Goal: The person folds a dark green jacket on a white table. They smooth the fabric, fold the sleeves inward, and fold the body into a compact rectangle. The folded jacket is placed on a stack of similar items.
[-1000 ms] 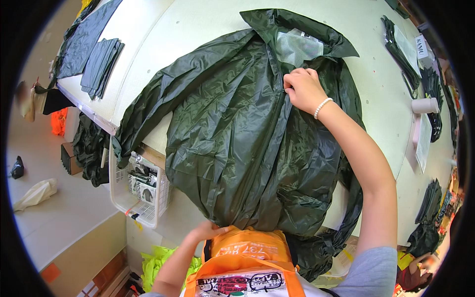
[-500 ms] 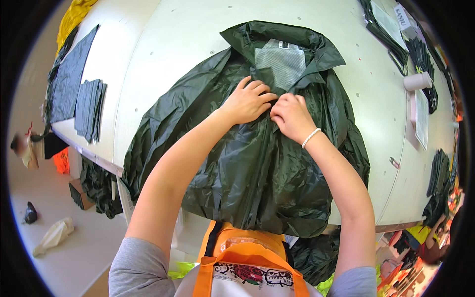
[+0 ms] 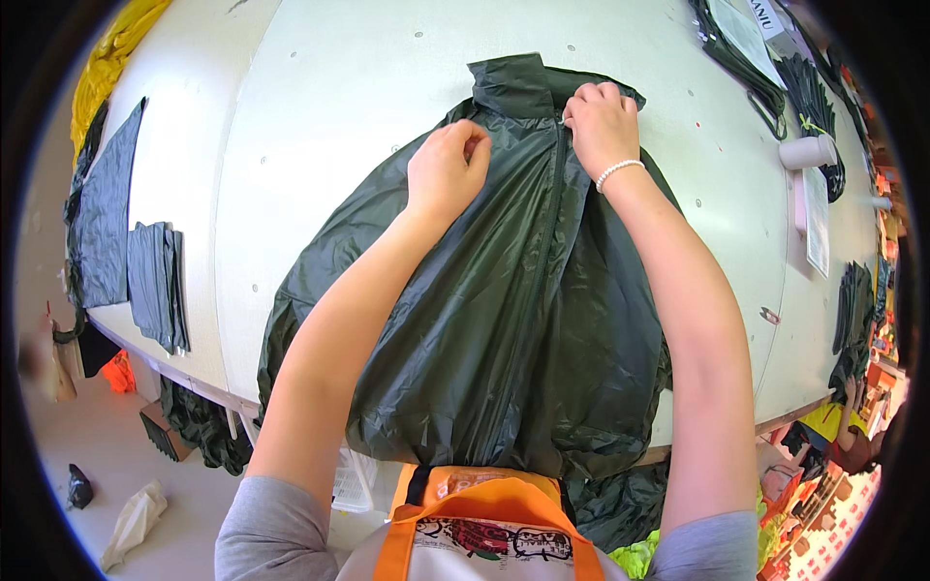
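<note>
A dark green rain jacket [image 3: 465, 320] lies front up on the white table [image 3: 329, 87], its collar [image 3: 513, 87] at the far end. Its front zip [image 3: 544, 237] runs from collar to hem, and the two front halves meet along it. At the zip's top, my right hand [image 3: 605, 126], with a beaded bracelet at the wrist, is closed on the zip beside the collar. My left hand [image 3: 446, 169] hovers over the jacket's left shoulder, fingers curled, with nothing seen in them. The mesh lining is now covered.
Folded dark garments [image 3: 157, 286] lie at the table's left edge, with yellow fabric [image 3: 111, 68] farther up. On the right stand a white cylinder [image 3: 809, 152] and dark straps [image 3: 809, 97]. An orange and white bag [image 3: 484, 533] is against my front. Dark cloth [image 3: 203, 426] hangs below the table.
Both hands have moved up from the jacket's chest, the right to the collar and the left to the shoulder. The collar has closed over the mesh lining, and the front is pulled straighter.
</note>
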